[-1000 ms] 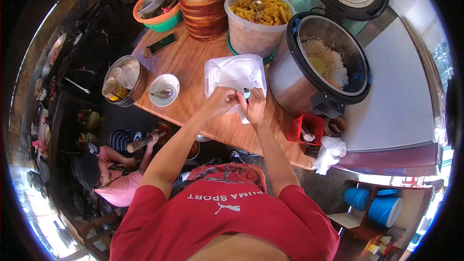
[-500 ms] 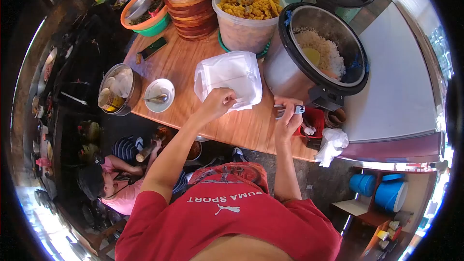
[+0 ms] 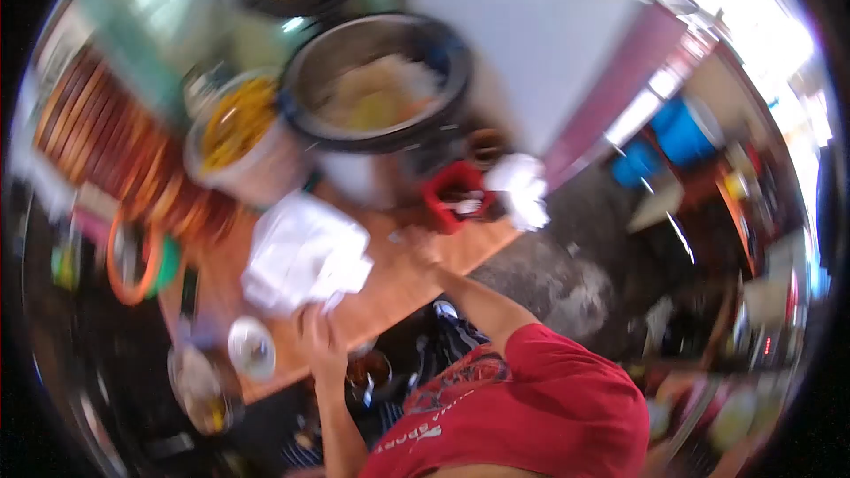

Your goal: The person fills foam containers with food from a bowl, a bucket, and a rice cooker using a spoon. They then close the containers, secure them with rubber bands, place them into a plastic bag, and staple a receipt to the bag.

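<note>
On the wooden table [image 3: 390, 274] lies white plastic and paper [image 3: 305, 252], rumpled and blurred. My left hand [image 3: 320, 336] is at its near edge, fingers curled together around a corner of it. Farther right, my right hand [image 3: 422, 248] is over the table in front of the rice cooker [image 3: 350, 173]. Motion smears its fingers, and a small pale thing beside them is too blurred to name. The open cooker contains rice [image 3: 385, 84] and something yellow-green.
A tub of yellow food [image 3: 252, 168] and stacked brown-red rings [image 3: 133, 150] stand left. A bowl [image 3: 252, 350], metal pot [image 3: 202, 381] and orange basin [image 3: 119, 261] are nearer. Red container [image 3: 456, 199] and white bag [image 3: 521, 190] sit at the right edge.
The view has swung right and blurred. The white plastic looks more rumpled, with my left hand now at its near edge. My right hand is still before the cooker; its grey-white item is no longer clear.
</note>
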The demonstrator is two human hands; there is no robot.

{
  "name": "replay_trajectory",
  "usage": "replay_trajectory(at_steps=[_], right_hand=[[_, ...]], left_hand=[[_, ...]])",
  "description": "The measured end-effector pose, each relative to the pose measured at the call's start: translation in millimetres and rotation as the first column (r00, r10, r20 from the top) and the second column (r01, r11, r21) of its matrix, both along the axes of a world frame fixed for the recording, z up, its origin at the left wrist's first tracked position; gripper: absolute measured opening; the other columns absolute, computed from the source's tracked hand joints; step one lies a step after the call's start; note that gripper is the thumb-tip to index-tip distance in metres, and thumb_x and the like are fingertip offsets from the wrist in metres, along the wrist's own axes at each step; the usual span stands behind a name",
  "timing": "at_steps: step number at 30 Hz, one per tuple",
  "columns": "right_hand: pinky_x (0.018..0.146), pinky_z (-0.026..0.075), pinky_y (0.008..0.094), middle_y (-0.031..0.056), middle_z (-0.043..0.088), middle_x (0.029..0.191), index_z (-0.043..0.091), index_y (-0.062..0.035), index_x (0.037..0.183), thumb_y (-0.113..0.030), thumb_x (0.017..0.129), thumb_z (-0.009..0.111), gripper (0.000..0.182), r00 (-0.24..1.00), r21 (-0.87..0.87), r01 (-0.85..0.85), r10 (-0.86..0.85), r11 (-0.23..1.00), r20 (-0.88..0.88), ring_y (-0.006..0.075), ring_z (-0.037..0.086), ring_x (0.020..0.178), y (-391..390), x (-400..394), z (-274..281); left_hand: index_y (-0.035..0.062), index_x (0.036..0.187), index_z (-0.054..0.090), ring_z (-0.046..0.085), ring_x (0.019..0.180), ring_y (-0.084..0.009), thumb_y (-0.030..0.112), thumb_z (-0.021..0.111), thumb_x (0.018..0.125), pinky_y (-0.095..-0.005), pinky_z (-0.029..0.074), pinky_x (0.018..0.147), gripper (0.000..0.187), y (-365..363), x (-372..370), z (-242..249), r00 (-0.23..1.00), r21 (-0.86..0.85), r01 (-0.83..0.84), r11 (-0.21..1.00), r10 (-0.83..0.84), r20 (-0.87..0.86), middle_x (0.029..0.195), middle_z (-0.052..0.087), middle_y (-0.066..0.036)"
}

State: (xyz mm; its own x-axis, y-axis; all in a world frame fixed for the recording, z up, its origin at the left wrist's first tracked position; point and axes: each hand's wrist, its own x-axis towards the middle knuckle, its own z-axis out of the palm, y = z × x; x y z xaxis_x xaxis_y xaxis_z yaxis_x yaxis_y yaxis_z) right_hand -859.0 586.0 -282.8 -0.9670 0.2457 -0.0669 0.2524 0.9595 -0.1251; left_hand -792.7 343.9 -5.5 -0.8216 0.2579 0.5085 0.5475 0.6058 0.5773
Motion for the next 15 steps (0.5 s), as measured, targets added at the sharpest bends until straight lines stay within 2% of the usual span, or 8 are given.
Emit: replay_trajectory(at_steps=[1,2,4,6,8,10,12,15], right_hand=[[0.093,0.037,0.0440,0.0168,0.047,0.121,0.046,-0.0044,0.122,-0.023,0.088,0.045,0.039,1.000,0.002,-0.028,0.028,1.000,0.003,0.0348,0.046,0.109,-2,3,2],[0.095,0.036,0.0436,0.0163,0.046,0.123,0.046,-0.0042,0.123,-0.022,0.087,0.046,0.040,0.998,-0.002,-0.061,0.061,0.998,-0.020,0.0342,0.045,0.111,-3,8,2],[0.099,0.034,0.0428,0.0154,0.043,0.127,0.045,-0.0037,0.125,-0.021,0.087,0.046,0.042,0.989,-0.031,-0.122,0.119,0.992,-0.086,0.0330,0.042,0.115,-7,26,16],[0.102,0.032,0.0420,0.0145,0.040,0.131,0.044,-0.0033,0.127,-0.019,0.086,0.046,0.044,0.965,-0.192,-0.152,0.104,0.970,-0.243,0.0317,0.039,0.120,-5,59,37],[0.096,0.037,0.0434,0.0161,0.043,0.125,0.048,-0.0030,0.120,-0.020,0.082,0.051,0.042,0.911,-0.422,-0.194,0.003,0.885,-0.412,0.0344,0.042,0.113,7,115,63],[0.091,0.041,0.0416,0.0166,0.045,0.119,0.045,-0.0030,0.120,-0.015,0.078,0.054,0.045,0.867,-0.263,-0.313,0.162,0.913,-0.472,0.0334,0.045,0.109,38,178,82],[0.091,0.042,0.0396,0.0163,0.048,0.113,0.047,-0.0041,0.117,-0.010,0.075,0.057,0.043,0.949,-0.512,-0.165,-0.005,0.843,-0.315,0.0324,0.047,0.107,65,242,81],[0.093,0.041,0.0384,0.0150,0.048,0.114,0.047,-0.0056,0.120,-0.009,0.073,0.059,0.048,0.982,-0.547,0.120,-0.181,0.829,-0.058,0.0315,0.047,0.110,127,345,52]], left_hand=[[-0.0059,0.097,0.056,0.053,0.088,-0.0359,0.002,0.055,0.084,-0.0415,0.044,0.078,0.015,7,12,4,0.996,0.036,0.028,0.999,-0.031,0.084,0.095,0.056,-0.021],[-0.0075,0.096,0.056,0.053,0.087,-0.0353,0.003,0.052,0.088,-0.0400,0.045,0.076,0.014,10,20,-2,0.997,-0.042,0.077,0.996,-0.077,0.003,0.093,0.056,-0.022],[-0.0089,0.094,0.056,0.054,0.084,-0.0348,0.004,0.049,0.090,-0.0388,0.046,0.070,0.015,20,43,-28,0.984,0.071,0.104,0.992,-0.113,0.136,0.089,0.056,-0.022],[-0.0082,0.093,0.057,0.056,0.078,-0.0335,0.006,0.049,0.090,-0.0376,0.046,0.070,0.016,42,69,-30,0.947,0.050,0.166,0.985,-0.174,0.270,0.087,0.057,-0.021],[-0.0055,0.093,0.058,0.057,0.075,-0.0297,0.007,0.051,0.089,-0.0358,0.046,0.067,0.015,63,90,-60,0.881,0.149,0.243,0.959,-0.282,0.380,0.086,0.058,-0.018],[-0.0036,0.092,0.059,0.057,0.073,-0.0269,0.005,0.052,0.087,-0.0343,0.046,0.065,0.013,98,113,-67,0.812,0.157,0.370,0.916,-0.400,0.425,0.085,0.059,-0.015],[-0.0023,0.092,0.060,0.057,0.071,-0.0247,0.004,0.052,0.085,-0.0329,0.046,0.064,0.012,138,128,-76,0.730,0.151,0.492,0.858,-0.500,0.465,0.083,0.059,-0.013],[-0.0011,0.089,0.060,0.057,0.070,-0.0234,0.002,0.053,0.081,-0.0305,0.047,0.064,0.011,214,155,-94,0.595,0.124,0.669,0.733,-0.628,0.502,0.080,0.058,-0.012]])
